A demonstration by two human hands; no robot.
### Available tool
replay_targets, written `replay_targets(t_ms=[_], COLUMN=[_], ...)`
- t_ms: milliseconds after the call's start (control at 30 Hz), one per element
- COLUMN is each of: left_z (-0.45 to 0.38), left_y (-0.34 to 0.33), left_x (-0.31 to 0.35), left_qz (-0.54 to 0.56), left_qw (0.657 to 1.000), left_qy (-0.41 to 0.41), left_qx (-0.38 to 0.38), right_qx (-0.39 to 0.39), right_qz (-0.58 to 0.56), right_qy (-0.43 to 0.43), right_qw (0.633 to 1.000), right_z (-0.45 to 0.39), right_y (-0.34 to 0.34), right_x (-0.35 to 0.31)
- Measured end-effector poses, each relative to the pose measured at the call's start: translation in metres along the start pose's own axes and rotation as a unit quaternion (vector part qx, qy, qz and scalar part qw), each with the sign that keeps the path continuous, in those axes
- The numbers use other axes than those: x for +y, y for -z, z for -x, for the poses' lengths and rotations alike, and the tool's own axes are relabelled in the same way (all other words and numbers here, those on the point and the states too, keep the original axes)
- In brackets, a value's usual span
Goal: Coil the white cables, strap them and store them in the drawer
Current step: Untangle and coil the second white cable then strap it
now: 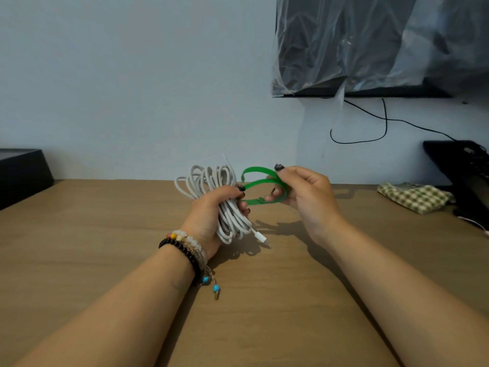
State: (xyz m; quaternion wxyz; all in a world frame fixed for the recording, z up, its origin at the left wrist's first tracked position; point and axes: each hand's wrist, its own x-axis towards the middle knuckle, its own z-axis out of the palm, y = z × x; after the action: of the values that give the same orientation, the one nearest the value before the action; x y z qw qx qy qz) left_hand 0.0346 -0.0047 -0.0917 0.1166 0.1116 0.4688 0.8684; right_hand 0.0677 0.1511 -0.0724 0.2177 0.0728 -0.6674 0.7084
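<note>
Above the wooden desk (264,300), the left hand (211,207) is gripping the coiled white cable (211,181), loops fanning toward twelve o'clock of its fingers, while at three o'clock the right hand (304,197) is pinching a curled green strap (260,182).

Home desk or living-room setting.
Wooden desk (79,247) against plain painted wall (132,75); wall-mounted screen (370,49) wrapped in plastic, black cable (385,123) hanging below; checked cloth (415,197) on desk.
</note>
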Motion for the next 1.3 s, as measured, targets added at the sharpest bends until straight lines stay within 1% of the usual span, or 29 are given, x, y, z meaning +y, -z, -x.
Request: replay_targets(t_ms=[100,200,333,367,433,467,533,633,700,733,800,867,900,933,967,1000,1067,1133,1200,1233,1300], left_z=[0.000,0.000,-0.001,-0.001,0.001,0.002,0.002,0.000,-0.001,-0.002,-0.003,-0.004,-0.004,-0.005,-0.005,-0.006,-0.008,-0.009,-0.012,-0.012,-0.012], left_y=[0.000,0.001,0.004,0.005,0.005,0.005,0.007,0.008,0.008,0.008,0.010,0.012,0.013,0.013,0.014,0.015,0.017,0.018,0.020,0.021,0.020], left_x=[0.000,0.000,0.004,0.005,0.006,0.006,0.008,0.009,0.010,0.010,0.013,0.016,0.017,0.017,0.016,0.015,0.011,0.007,0.005,0.005,0.005], left_qz=[0.020,0.041,0.121,0.130,0.136,0.141,0.152,0.152,0.162,0.170,0.180,0.177,0.170,0.158,0.140,0.113,0.035,-0.035,-0.072,-0.079,-0.082], left_qw=[1.000,0.999,0.990,0.988,0.984,0.981,0.975,0.980,0.982,0.981,0.981,0.983,0.985,0.987,0.989,0.992,0.996,0.992,0.988,0.987,0.985], left_qy=[-0.001,0.004,0.015,0.020,0.030,0.032,0.026,0.012,0.002,-0.005,-0.020,-0.033,-0.036,-0.037,-0.033,-0.027,-0.014,-0.014,-0.023,-0.026,-0.029], left_qx=[-0.008,-0.022,-0.066,-0.076,-0.111,-0.133,-0.159,-0.130,-0.098,-0.090,-0.070,-0.038,-0.020,-0.001,0.021,0.044,0.085,0.117,0.136,0.141,0.146], right_qx=[0.033,0.064,0.109,0.116,0.133,0.143,0.168,0.186,0.190,0.206,0.283,0.379,0.408,0.414,0.397,0.364,0.272,0.167,0.079,0.047,0.012], right_qz=[-0.029,-0.134,-0.309,-0.338,-0.362,-0.361,-0.324,-0.220,-0.183,-0.163,-0.076,0.008,0.012,0.000,-0.028,-0.063,-0.109,-0.128,-0.124,-0.112,-0.080], right_qy=[-0.036,-0.072,-0.105,-0.111,-0.114,-0.111,-0.098,-0.072,-0.048,-0.040,-0.041,-0.057,-0.065,-0.069,-0.065,-0.056,-0.043,-0.047,-0.057,-0.062,-0.067], right_qw=[0.998,0.986,0.939,0.927,0.916,0.915,0.926,0.955,0.963,0.964,0.955,0.924,0.910,0.908,0.915,0.927,0.955,0.977,0.987,0.991,0.994], right_z=[-0.006,-0.012,-0.019,-0.019,-0.020,-0.019,-0.017,-0.014,-0.015,-0.018,-0.023,-0.026,-0.027,-0.029,-0.030,-0.031,-0.029,-0.025,-0.020,-0.017,-0.013], right_y=[0.003,0.006,0.012,0.013,0.012,0.013,0.018,0.025,0.028,0.029,0.036,0.048,0.053,0.057,0.058,0.055,0.044,0.031,0.024,0.022,0.018], right_x=[0.008,0.011,0.010,0.011,0.012,0.011,0.008,0.001,0.002,0.004,0.011,0.019,0.022,0.025,0.027,0.027,0.021,0.015,0.012,0.011,0.009])
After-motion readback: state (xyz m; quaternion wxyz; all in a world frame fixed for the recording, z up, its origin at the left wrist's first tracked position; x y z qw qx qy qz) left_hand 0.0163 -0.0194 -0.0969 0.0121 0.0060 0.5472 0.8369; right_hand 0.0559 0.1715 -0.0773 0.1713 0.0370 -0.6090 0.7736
